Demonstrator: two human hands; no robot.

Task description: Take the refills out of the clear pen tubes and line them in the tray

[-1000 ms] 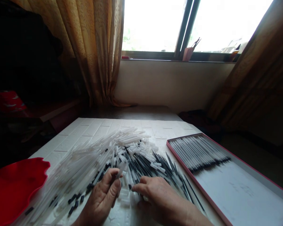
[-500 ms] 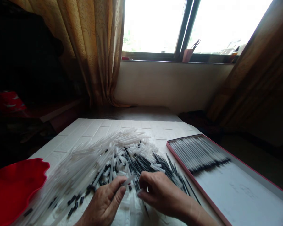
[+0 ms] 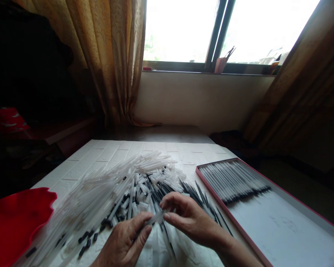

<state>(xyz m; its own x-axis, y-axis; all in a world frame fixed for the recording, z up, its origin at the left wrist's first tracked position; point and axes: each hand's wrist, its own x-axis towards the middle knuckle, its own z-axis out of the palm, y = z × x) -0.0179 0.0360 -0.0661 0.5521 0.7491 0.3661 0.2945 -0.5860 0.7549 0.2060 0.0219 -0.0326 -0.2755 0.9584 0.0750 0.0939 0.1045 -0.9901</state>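
Between the thumb and forefinger of my left hand [image 3: 125, 237] is a short translucent plastic tube [image 3: 155, 218]. My right hand [image 3: 187, 218] has its fingertips closed at the tube's far end; whether they pinch the tube itself or a small piece at its tip is too blurred to tell. A heap of long clear plastic tubes [image 3: 100, 189] spreads to the left and beyond my hands. Small black caps [image 3: 88, 243] lie scattered near my left hand. Thin dark pointed rods [image 3: 193, 191] and short clear pieces lie just past my right hand.
At the right, a shallow pink-edged tray [image 3: 281, 222] holds a row of tube-shaped pieces with black ends [image 3: 233, 181]. A red wavy-rimmed dish [image 3: 19, 222] sits at the left. White brick-patterned covering [image 3: 100, 148] lies on the table, with a window behind.
My right hand has moved up and left, and its fingers now meet the end of the tube in my left hand. The left hand has barely shifted.
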